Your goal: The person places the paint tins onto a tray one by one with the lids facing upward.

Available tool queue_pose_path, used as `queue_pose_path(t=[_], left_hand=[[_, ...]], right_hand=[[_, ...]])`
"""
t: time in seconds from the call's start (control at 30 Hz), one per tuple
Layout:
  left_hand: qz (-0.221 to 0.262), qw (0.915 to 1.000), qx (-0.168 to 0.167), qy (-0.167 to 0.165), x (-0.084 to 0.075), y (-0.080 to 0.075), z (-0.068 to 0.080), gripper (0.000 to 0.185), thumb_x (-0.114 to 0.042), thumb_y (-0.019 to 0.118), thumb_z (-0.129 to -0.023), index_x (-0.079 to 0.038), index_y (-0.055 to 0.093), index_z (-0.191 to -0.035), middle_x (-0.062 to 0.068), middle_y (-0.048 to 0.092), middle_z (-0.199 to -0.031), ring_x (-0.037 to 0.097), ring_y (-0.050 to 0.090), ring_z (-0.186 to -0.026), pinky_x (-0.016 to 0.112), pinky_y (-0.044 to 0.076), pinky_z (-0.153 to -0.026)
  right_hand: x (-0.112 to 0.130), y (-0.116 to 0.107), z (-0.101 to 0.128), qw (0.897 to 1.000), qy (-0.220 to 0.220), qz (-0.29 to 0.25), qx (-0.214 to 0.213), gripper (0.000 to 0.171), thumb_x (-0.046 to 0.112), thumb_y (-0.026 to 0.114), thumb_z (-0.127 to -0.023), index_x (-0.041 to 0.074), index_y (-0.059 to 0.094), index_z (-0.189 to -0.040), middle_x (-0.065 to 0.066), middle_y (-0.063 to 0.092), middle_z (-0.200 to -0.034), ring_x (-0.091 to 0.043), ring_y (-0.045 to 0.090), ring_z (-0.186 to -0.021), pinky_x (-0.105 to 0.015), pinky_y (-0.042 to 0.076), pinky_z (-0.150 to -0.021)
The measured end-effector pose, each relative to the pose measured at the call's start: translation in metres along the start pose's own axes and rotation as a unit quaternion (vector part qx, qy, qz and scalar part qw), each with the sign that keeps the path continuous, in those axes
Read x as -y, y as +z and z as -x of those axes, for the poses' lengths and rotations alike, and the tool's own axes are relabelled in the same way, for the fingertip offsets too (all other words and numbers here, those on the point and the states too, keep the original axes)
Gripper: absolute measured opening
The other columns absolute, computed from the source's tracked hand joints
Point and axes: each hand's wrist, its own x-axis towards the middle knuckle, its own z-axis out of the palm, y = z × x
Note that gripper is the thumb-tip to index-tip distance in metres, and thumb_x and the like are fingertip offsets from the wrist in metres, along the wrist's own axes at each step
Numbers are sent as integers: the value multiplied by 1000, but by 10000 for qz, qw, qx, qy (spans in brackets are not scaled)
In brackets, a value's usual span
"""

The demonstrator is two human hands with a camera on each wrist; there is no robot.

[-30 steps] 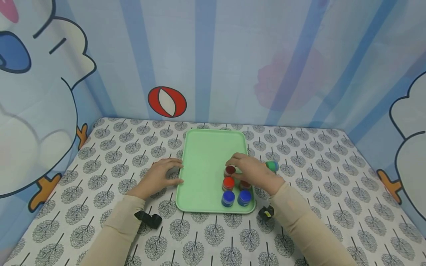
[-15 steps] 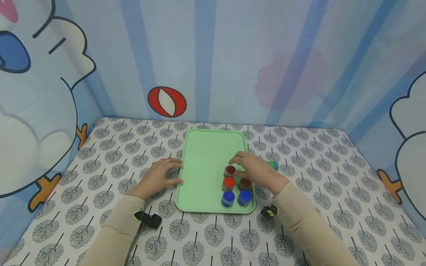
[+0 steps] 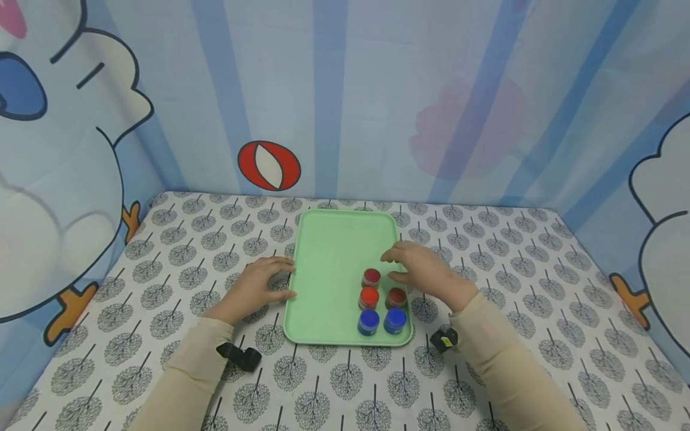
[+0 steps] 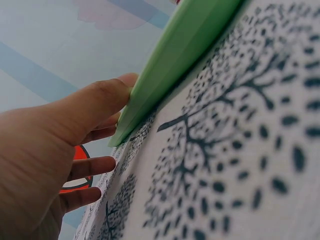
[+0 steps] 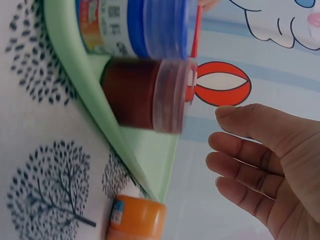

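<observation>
A pale green tray (image 3: 345, 222) lies on the tree-print cloth. Near its front right corner stand two blue-lidded jars (image 3: 369, 321), a red-lidded jar (image 3: 369, 297) and two dark red jars (image 3: 371, 277). My right hand (image 3: 426, 272) hovers just right of the dark red jars, with relaxed fingers holding nothing. In the right wrist view the right hand (image 5: 265, 165) is spread open beyond a dark red jar (image 5: 145, 95), and an orange jar (image 5: 137, 217) lies outside the tray's rim (image 5: 75, 65). My left hand (image 3: 259, 286) rests on the cloth, its thumb (image 4: 100, 100) against the tray's left edge (image 4: 175, 50).
Cartoon-printed fabric walls (image 3: 345, 90) close in the table at the back and on both sides. The far half of the tray holds nothing. Black wrist cameras (image 3: 239, 354) sit on both sleeves near the front edge.
My right hand has let go of the farther dark red jar and drawn back to the right, now hiding the green-capped jar beside the tray. The left hand has stayed put.
</observation>
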Motion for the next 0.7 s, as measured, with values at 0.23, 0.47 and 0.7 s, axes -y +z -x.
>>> queue_pose_path(t=[0.23, 0.47, 0.7], left_hand=[[27, 10000, 45, 12, -1, -1, 0, 51, -33, 78, -79, -9, 64, -122, 11, 57, -137, 34, 49, -130, 58, 34, -112], [15, 10000, -9, 37, 0, -2, 1, 51, -31, 78, -78, -9, 64, -122, 11, 57, -137, 35, 49, -130, 59, 35, -111], [74, 10000, 7, 46, -1, -1, 0, 51, -31, 78, -78, -8, 64, -121, 11, 57, -136, 35, 49, -130, 57, 35, -112]], right_hand=[[-9, -5, 8, 9999, 105, -6, -97, 33, 13, 73, -83, 5, 67, -115, -8, 68, -112, -23, 64, -101, -38, 57, -88], [-15, -8, 12, 9995, 209, -185, -124, 32, 13, 72, -84, 3, 67, -114, -12, 67, -116, -28, 62, -108, -43, 55, -95], [-23, -8, 19, 9982, 534, -265, -2, 34, 14, 71, -85, 3, 66, -117, -13, 66, -116, -30, 62, -107, -44, 54, -95]])
